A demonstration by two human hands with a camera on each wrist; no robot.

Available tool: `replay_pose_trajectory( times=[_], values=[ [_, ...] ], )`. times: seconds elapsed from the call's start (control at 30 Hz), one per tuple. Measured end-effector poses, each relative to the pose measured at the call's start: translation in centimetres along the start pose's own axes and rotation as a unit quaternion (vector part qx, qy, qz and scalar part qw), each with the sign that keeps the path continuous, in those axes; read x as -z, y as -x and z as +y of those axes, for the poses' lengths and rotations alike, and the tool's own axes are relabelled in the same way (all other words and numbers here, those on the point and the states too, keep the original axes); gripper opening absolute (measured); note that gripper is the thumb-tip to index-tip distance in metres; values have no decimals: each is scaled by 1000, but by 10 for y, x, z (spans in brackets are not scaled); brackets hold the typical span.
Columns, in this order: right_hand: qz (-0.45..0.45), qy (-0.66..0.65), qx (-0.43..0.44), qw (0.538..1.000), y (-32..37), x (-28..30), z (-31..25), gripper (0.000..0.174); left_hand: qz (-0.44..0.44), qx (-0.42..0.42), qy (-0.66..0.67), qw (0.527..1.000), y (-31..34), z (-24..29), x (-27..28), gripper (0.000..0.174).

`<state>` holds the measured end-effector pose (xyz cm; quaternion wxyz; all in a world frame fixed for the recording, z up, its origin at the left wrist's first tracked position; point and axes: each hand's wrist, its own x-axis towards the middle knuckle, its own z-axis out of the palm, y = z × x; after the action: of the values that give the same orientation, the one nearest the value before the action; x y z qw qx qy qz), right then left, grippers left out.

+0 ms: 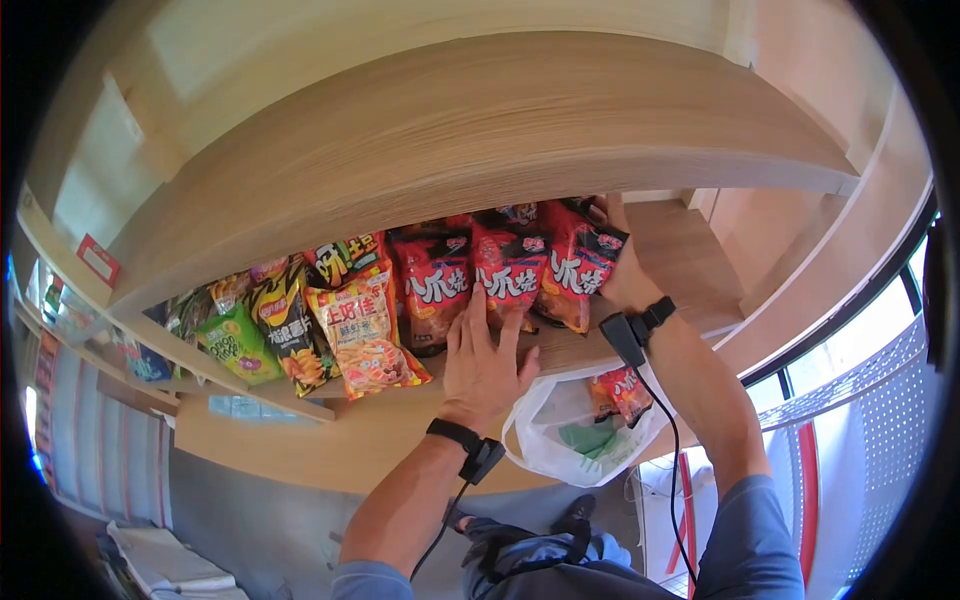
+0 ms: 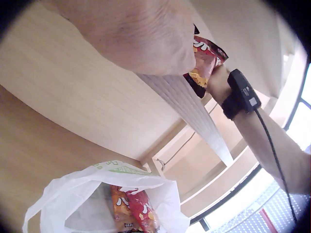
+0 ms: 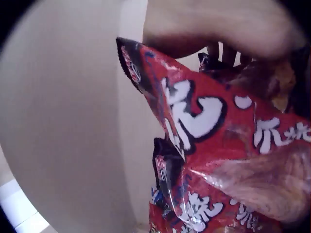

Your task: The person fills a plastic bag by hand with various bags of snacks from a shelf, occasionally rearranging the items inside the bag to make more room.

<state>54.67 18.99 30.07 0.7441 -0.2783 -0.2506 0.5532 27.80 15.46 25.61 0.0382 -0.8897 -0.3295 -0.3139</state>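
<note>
Red and black snack bags stand in a row on the wooden shelf. My left hand (image 1: 482,370) lies in front of them, fingers extended, fingertips at the lower part of the middle snack bag (image 1: 512,268). Beside the right-hand snack bag (image 1: 577,275), my right hand (image 1: 622,280) reaches in along its side and back. The right wrist view shows the fingers of that hand (image 3: 218,29) among the bags, partly hidden by red packaging (image 3: 204,111); I cannot tell whether they grip one. Another red bag (image 1: 437,285) stands to the left.
A white plastic bag (image 1: 535,440) with red snack packs (image 1: 630,392) inside hangs open below the shelf edge. To the left are a yellow-and-pink snack bag (image 1: 362,335), a black chip bag (image 1: 285,325) and a green bag (image 1: 240,345). An upper shelf board (image 1: 480,110) overhangs the row.
</note>
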Motion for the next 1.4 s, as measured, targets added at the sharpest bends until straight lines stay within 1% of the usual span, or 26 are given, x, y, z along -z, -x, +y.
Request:
replay_pose_trajectory(
  times=[0.07, 0.13, 0.17, 0.3, 0.37, 0.4, 0.47, 0.5, 0.53, 0.6, 0.67, 0.73, 0.77, 0.83, 0.87, 0.93, 0.97, 1.0, 1.03, 1.07, 1.13, 1.17, 1.23, 1.27, 1.33, 1.4],
  values=[
    [-3, -4, 16, 1000, 11, -13, 1, 78, 1, 0, 0, 1000, 0, -1, -1, 77],
    [39, 13, 78, 996, 14, -15, 5, 86, 11, -11, 11, 1000, 1, -3, -2, 76],
    [123, 16, 106, 987, -6, 26, 21, 97, 11, -3, 10, 1000, 0, -2, -1, 76],
    [127, -8, 65, 990, 20, 40, 11, 103, 12, 6, 25, 1000, 2, -3, -2, 74],
    [125, -100, 8, 987, 26, 43, 4, 106, 8, 6, 31, 999, 2, -4, -2, 73],
    [125, -96, 0, 988, 30, 36, 3, 106, 8, 15, 31, 999, 3, -4, -2, 73],
    [244, -76, 53, 965, 43, 19, -3, 104, 15, 3, 31, 999, 2, -5, -3, 73],
    [249, -76, 49, 964, 54, 3, -8, 97, 12, 4, 33, 999, 2, -5, -1, 72],
    [247, -71, 43, 965, 59, 1, -6, 97, 12, 12, 33, 999, 2, -5, -1, 72],
    [196, -31, 116, 973, 72, -4, -1, 93, 20, 6, 45, 999, 1, -6, 0, 72],
    [194, -51, 91, 975, 89, -12, 7, 94, 19, 10, 47, 999, 2, -6, -2, 72],
    [138, -65, 96, 984, 96, -10, 14, 93, 32, 7, 39, 999, 3, -6, -4, 73],
    [138, -64, 96, 984, 94, -7, 19, 93, 32, 8, 40, 999, 3, -7, -4, 73],
    [148, 31, 119, 981, 88, -1, 28, 78, 40, 4, 40, 998, 2, -7, -5, 72],
    [151, 32, 122, 981, 83, -8, 29, 78, 39, 1, 42, 998, 2, -6, -5, 72],
    [122, 204, 43, 970, 70, -28, 26, 39, 34, 4, 41, 999, 2, -5, -3, 73],
    [125, 202, 48, 970, 62, -34, 21, 39, 26, 7, 43, 999, 2, -5, -3, 73],
    [112, 168, 24, 979, 55, -39, 17, 38, 26, 3, 44, 999, 2, -5, -3, 73],
    [99, 134, -1, 986, 52, -42, 13, 38, 38, -1, 41, 998, 1, -5, -3, 72],
    [99, 133, 3, 986, 54, -45, 9, 38, 50, -4, 38, 998, 0, -5, -3, 71],
    [70, 177, -102, 976, 58, -47, 0, 39, 51, -4, 46, 998, 1, -4, -2, 71],
    [72, 178, -99, 976, 57, -38, 0, 39, 52, -1, 53, 997, 1, -4, -3, 71],
    [23, 173, -121, 977, 54, -13, 6, 44, 41, 3, 53, 998, 2, -5, -5, 68],
    [26, 173, -119, 977, 56, -12, 9, 44, 29, 10, 51, 998, 3, -5, -6, 65],
    [38, 167, -31, 985, 60, -13, 17, 45, 33, 3, 51, 998, 2, -6, -5, 62],
    [36, 153, -20, 987, 61, -9, 20, 47, 47, -11, 69, 996, 1, -6, -6, 65]
  ],
)
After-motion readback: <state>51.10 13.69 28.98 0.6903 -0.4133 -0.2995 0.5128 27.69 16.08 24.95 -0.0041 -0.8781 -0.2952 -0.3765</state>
